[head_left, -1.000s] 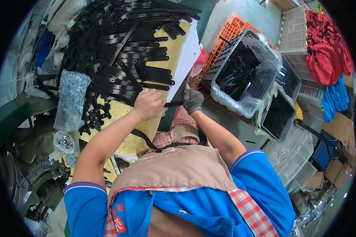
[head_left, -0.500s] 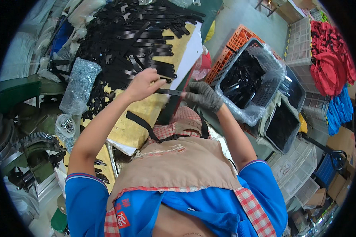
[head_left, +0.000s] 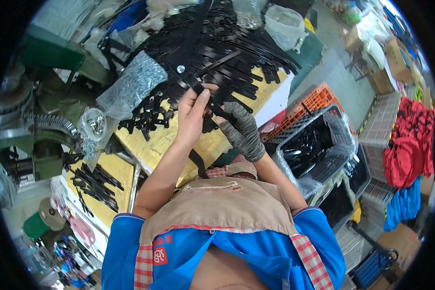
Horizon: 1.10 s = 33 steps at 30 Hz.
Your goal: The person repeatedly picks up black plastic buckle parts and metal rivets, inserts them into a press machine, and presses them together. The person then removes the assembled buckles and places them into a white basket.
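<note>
A flat black metal strip slants between my two hands, over the near edge of a pile of similar parts. My bare left hand is closed, pinching the strip near its middle between thumb and fingers. My right hand, in a grey knit glove, has its thumb and fingers around the strip's lower end. A round silver spot shows at the far end, where another long black strip runs away from me. Whether the two strips are joined, I cannot tell.
Black parts cover the yellow-topped table. A clear bag of small metal pieces lies left of them, with an open bag of shiny hardware nearer. Plastic-lined grey crates stand right, beside an orange crate. Machinery is at left.
My view has turned, so the table sits further right. Both hands have come closer together, and the strip between them, nearly level before, now slants up and away to the left.
</note>
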Tool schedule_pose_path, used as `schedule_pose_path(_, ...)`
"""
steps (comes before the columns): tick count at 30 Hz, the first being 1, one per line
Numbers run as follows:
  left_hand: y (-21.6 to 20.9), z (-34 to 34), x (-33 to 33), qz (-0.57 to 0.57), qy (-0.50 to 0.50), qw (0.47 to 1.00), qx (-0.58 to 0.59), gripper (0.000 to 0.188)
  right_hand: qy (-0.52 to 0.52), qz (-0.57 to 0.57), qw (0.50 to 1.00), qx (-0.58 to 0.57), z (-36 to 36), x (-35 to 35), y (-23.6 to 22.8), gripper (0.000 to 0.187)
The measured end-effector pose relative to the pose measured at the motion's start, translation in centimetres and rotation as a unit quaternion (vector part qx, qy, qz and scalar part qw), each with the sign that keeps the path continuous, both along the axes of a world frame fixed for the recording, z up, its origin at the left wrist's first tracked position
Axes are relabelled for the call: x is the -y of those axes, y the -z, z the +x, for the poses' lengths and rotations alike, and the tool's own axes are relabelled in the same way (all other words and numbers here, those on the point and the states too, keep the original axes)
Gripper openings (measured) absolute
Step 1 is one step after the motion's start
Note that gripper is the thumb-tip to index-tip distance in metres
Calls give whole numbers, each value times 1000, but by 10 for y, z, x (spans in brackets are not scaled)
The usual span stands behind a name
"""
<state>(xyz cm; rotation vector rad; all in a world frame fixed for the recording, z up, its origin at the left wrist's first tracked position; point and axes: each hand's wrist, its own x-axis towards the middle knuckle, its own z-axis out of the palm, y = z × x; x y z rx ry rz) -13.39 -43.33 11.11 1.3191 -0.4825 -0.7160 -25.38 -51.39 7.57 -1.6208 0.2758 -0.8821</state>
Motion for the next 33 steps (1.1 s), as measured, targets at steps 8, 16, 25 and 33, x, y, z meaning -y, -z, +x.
schedule_pose_path(8,-12,69,-58,41,116,991,57,36,177,-415,891,-52,37,67,-64,52)
schedule_pose_path(16,-4,65,-69,-47,10,999,7,40,-232,-140,937,-220,68,48,-60,31)
schedule_pose_path(25,-5,42,-60,-205,-170,949,-167,51,-328,30,926,-187,62,-28,-39,23)
schedule_pose_path(33,-6,44,-62,-296,-113,937,-149,50,-333,98,919,-184,64,-42,-36,25)
